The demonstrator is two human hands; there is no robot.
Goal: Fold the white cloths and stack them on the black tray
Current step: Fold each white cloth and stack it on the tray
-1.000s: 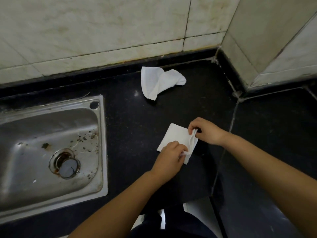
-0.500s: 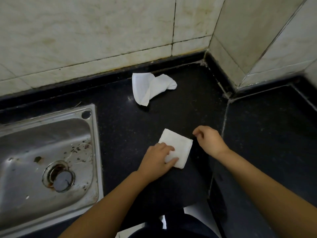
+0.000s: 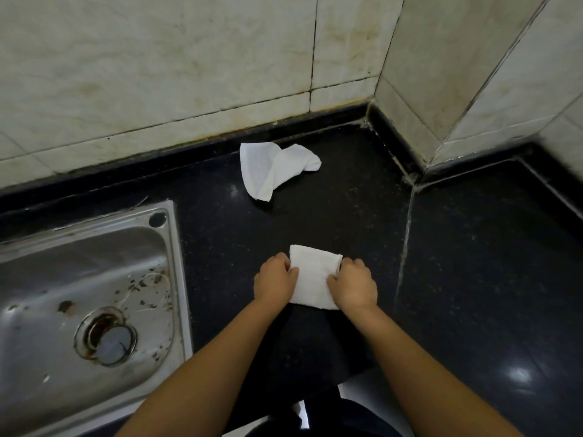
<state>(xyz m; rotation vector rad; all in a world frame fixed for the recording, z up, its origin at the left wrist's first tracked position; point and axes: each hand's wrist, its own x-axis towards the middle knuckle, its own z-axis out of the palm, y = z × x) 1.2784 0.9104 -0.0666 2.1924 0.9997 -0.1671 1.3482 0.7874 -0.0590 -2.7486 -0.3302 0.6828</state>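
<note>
Across a black speckled stone table (image 3: 473,279) set into a corner of pale, stained wall tiles (image 3: 157,74), two white cloths lie. One folded cloth (image 3: 314,277) sits near the front edge; the left hand (image 3: 275,279) and right hand (image 3: 354,283), fingers curled, grip its two sides. One crumpled cloth (image 3: 268,167) lies well apart by the back wall. One steel sink (image 3: 172,279) is sunk at the left.

Black speckled surface (image 3: 473,263) in corner; pale marble wall tiles (image 3: 157,74) with stained grout; steel sink (image 3: 94,294) at left, dirty near drain (image 3: 107,339).
</note>
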